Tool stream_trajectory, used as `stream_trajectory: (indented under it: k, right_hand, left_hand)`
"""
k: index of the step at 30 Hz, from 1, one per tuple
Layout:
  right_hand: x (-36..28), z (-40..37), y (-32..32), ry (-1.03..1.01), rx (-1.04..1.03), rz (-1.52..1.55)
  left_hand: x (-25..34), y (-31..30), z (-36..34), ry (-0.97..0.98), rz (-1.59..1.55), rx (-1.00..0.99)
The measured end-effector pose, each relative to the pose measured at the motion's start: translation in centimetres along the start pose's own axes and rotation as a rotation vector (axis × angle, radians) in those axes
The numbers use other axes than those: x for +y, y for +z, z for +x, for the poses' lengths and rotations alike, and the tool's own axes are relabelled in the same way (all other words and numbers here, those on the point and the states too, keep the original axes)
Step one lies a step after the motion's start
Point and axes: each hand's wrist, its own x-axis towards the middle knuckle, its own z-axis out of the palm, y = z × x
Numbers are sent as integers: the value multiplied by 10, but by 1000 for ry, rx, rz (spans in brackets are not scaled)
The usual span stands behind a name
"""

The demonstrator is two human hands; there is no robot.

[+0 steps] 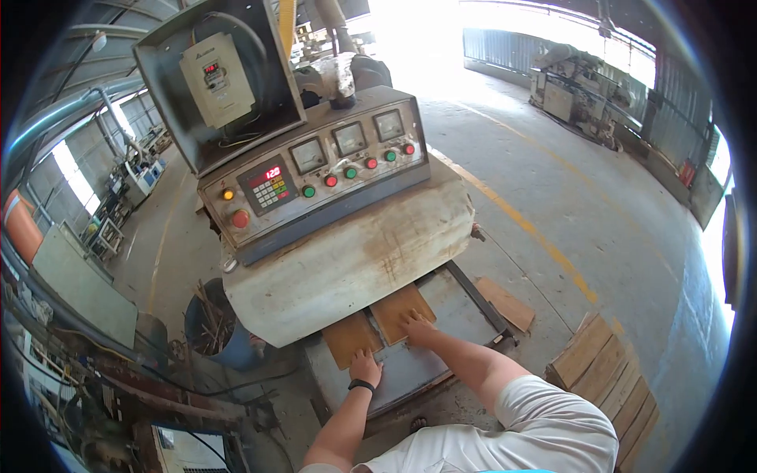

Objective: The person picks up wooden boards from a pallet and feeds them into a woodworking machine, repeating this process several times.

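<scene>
- Wooden boards, two in number, are seen lying side by side on the steel feed table (441, 347), with their far ends tucked under the machine hood (355, 260).
- The left board (345, 335) is pressed at its near end by the left hand (365, 367). The fingers are bent and held close together, and whether the edge is gripped cannot be told.
- One black wristband (361, 385) is worn on that wrist.
- The right board (398, 309) is held down by the right hand (415, 325), with the fingers spread wide and flat on the wood.
- On the control panel (315, 206), three dial gauges (349, 139) are counted, along with one red number display (268, 180).
- A third, loose board (506, 304) is spotted just beside the table.
- One stack of planks (603, 370) is seen lying well apart, on the right.
- One blue bin (206, 335) filled with scraps is noted to the left of the machine.
</scene>
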Motion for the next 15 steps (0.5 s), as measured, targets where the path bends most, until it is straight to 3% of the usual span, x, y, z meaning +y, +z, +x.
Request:
stream_trajectory:
  k: [4,9,11,15]
  right_hand:
    - [-15,-49,-28,86,90,117]
    - [-10,-160,-3,282,348,271]
    - [-15,-229,6,422,511,327]
    - [-42,-367,27,799,493,281]
  left_hand:
    - [-6,0,13,-23,-48,-53]
    - [22,-6,10,51,-48,-55]
    - [42,8,8,193,-71,-19]
    - [103,23,-24,479,-282,-56]
